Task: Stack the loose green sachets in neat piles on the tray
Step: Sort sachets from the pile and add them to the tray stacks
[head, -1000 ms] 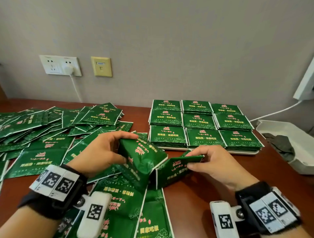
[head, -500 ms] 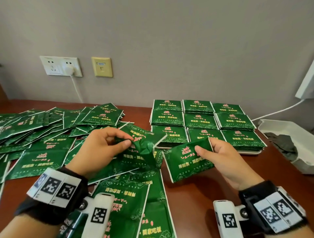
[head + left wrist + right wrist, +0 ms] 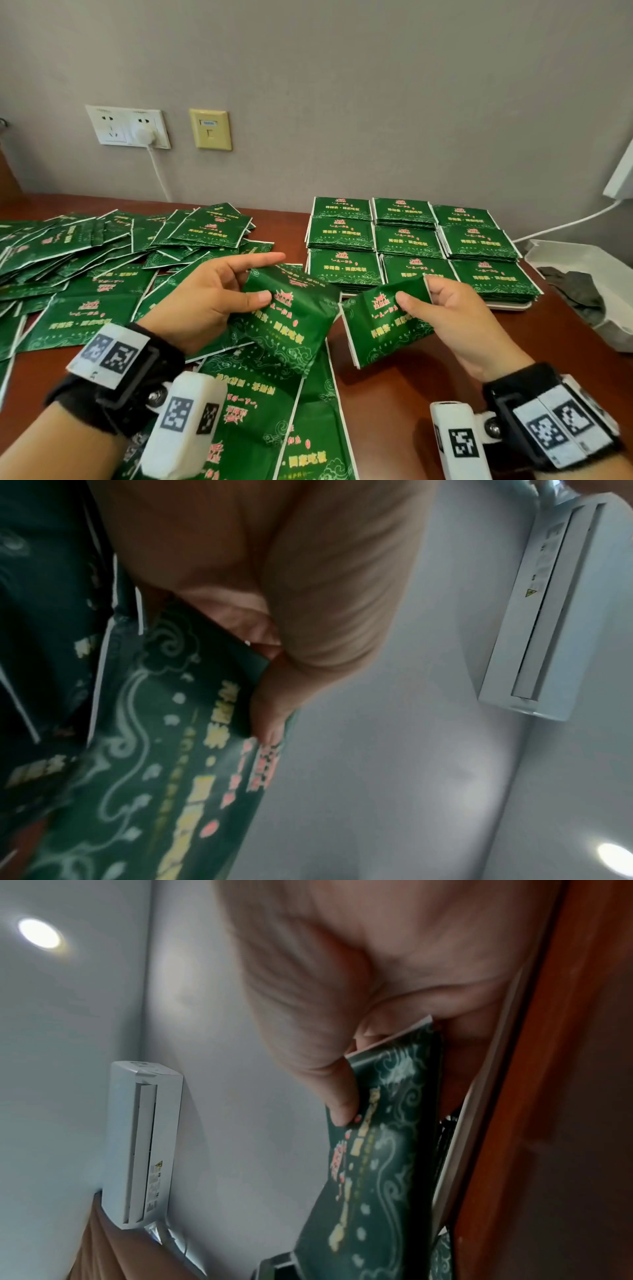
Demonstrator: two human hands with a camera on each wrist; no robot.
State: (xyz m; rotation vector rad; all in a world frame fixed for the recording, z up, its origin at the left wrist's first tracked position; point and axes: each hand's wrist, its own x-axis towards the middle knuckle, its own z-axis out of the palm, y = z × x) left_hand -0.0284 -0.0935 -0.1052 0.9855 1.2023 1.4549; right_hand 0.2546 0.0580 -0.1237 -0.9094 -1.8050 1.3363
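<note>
Now my left hand [image 3: 205,301] and right hand [image 3: 455,318] each pinch one sachet between thumb and fingers, the left sachet [image 3: 291,322] and the right sachet [image 3: 383,325], which I judge must next go squarely onto a pile [image 3: 346,270] on the tray [image 3: 513,306].

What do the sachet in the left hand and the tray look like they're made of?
Sachet in the left hand: probably thin printed foil or plastic film with a slight sheen; it buckles and creases under the left hand.
Tray: only a white rim shows under the piles; looks like smooth plastic, but hard to confirm.
</note>
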